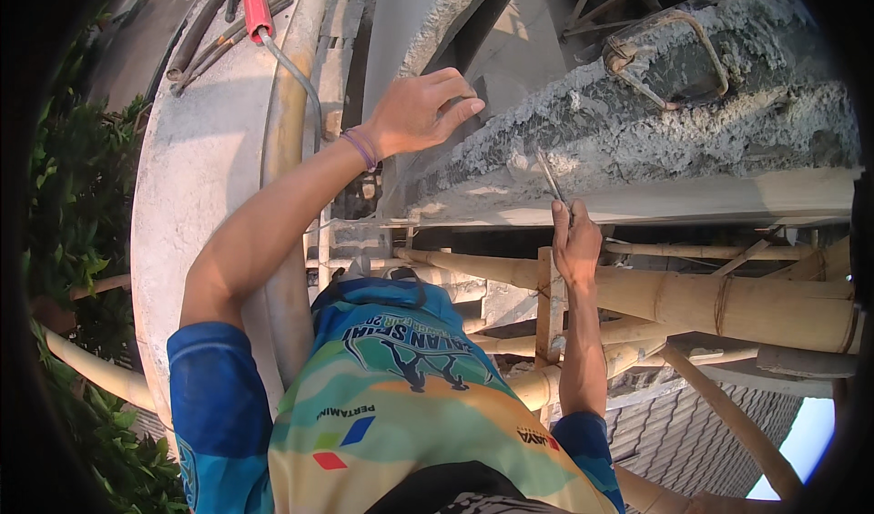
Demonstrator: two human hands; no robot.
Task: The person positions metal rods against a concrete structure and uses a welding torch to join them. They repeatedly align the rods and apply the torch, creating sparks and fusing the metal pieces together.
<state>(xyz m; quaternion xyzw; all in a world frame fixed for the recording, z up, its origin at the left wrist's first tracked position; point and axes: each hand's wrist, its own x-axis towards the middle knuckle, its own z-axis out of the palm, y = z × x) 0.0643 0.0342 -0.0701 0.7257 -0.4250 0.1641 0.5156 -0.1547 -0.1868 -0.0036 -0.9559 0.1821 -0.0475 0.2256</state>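
My right hand [576,243] is closed round a small trowel [550,175], its thumb lying along the handle. The trowel's thin metal shank points up to the rough grey concrete beam [628,132], and its mortar-smeared blade is hard to tell from the surface. Farther left and higher, my left hand [423,111] hangs near the beam's left end. Its fingers are curled, with the thumb close to the fingertips; anything in them is too small or hidden to name. A bent, rusty metal bar [674,63] loops out of the beam's top.
Thick bamboo poles [692,300] run below the beam, tied to a wooden upright [549,309]. On the pale ledge [200,168] at left lie a red-handled tool [256,2] with a grey cable and several metal rods [214,54]. Roof tiles and leaves show beyond.
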